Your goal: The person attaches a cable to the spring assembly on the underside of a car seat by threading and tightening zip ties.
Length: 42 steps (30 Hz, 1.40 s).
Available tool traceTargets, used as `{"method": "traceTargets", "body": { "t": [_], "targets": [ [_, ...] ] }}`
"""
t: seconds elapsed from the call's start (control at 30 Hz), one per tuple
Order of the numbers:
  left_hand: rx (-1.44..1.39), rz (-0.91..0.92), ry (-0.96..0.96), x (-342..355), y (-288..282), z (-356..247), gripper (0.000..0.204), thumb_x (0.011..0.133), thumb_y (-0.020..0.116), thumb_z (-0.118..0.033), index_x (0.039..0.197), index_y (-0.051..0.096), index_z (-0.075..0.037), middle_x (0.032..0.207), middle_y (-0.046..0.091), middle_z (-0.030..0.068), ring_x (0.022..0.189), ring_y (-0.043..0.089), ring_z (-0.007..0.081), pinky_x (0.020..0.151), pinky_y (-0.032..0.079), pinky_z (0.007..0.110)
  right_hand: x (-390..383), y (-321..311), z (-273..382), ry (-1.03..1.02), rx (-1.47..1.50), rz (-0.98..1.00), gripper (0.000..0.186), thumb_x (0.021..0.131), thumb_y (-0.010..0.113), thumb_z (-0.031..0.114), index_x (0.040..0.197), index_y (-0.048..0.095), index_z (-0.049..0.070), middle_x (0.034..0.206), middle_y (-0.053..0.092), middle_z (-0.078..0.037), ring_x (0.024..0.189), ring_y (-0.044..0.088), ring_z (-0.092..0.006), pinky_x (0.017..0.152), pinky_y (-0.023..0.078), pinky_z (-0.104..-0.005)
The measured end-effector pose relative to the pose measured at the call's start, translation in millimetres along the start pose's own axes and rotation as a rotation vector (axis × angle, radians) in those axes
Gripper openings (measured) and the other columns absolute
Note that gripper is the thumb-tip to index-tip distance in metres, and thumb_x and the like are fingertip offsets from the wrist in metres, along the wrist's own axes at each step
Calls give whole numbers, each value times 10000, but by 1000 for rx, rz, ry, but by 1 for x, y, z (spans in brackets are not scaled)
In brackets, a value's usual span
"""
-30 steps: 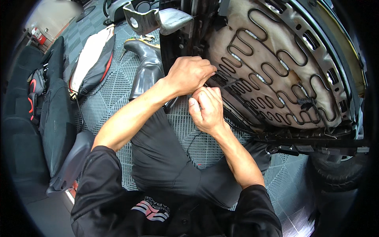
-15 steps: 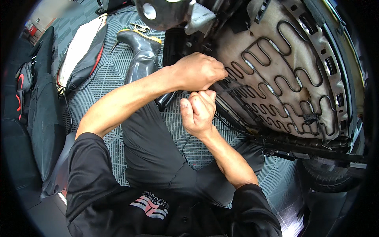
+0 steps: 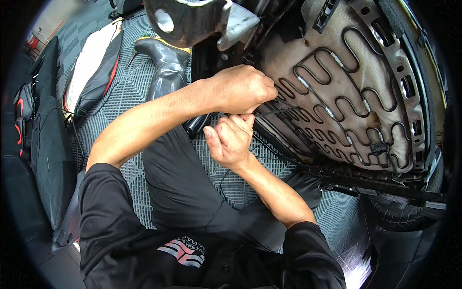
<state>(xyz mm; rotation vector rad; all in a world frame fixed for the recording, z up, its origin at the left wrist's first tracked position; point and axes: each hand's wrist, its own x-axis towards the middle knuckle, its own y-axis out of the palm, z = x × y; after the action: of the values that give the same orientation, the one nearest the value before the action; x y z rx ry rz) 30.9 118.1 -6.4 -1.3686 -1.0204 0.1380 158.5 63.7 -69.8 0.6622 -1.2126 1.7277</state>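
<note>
Blk rubber boot [image 3: 166, 67] & seat covers [image 3: 94, 72] on mat [image 3: 130, 96].

Even, fairly bright daylight, soft shadows, sharp centre; strong fisheye bending and a dark vignette ring the edges.

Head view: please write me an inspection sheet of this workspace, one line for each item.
Surface: grey grid floor mat, partly covered by the person's legs.
Job's things: upturned car seat, its underside showing wavy wire springs over beige padding.
Clutter: black rubber boot; black seat covers at the left; white and black seat cover further back.
Grippers: left hand closed at the spring edge; right hand closed just below it; what they grip is hidden.
Cables: thin black wire running from the hands along the seat frame.
Surroundings: tyre at lower right.
</note>
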Motion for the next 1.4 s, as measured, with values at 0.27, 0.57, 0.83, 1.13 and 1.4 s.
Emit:
{"method": "traceTargets", "body": {
  "t": [0.27, 0.57, 0.83, 1.13, 1.4],
  "targets": [
    [-7, -15, 23, 4, 6, 0, 193, 816, 691, -84, 987, 692, 6, 804, 649, 103, 753, 675, 283, 652, 574, 398, 6, 1, 13, 20, 79, -63, 325, 834, 716, 159, 624, 471, 122, 581, 437, -27, 544, 414, -229, 667, 294, -384],
    [106, -652, -39, -14, 37, -37, 333, 744, 761, -15, 1069, 704, -57, 1001, 678, 96, 837, 645, 276, 745, 533, 373, -2, -85, 60, 212, 426, -172, 261, 885, 599, 34, 649, 489, 53, 590, 464, -56, 531, 408, -222, 650, 319, -371],
    [-533, -1008, -618, 14, 107, -115, 228, 855, 755, -70, 1066, 719, 9, 999, 711, 138, 881, 706, 271, 747, 575, 339, 13, -117, 73, 464, 442, -255, 406, 1048, 451, 239, 689, 410, 53, 603, 426, -18, 559, 316, -76, 522, 242, -262],
    [132, -876, -404, 29, 81, -90, 213, 780, 790, -188, 984, 764, -132, 996, 674, -31, 899, 564, 202, 781, 419, 354, 44, -145, 59, 512, 648, -379, 393, 1063, 443, 244, 730, 495, 42, 644, 459, 12, 597, 362, -61, 548, 280, -248],
    [27, -864, -609, 42, 80, -101, 120, 833, 749, -187, 918, 747, -103, 897, 656, 15, 860, 594, 220, 767, 403, 354, 54, -160, 44, 466, 728, -405, 392, 1083, 468, 292, 783, 497, 41, 674, 509, -29, 600, 371, -73, 590, 319, -218]
  ]
}}
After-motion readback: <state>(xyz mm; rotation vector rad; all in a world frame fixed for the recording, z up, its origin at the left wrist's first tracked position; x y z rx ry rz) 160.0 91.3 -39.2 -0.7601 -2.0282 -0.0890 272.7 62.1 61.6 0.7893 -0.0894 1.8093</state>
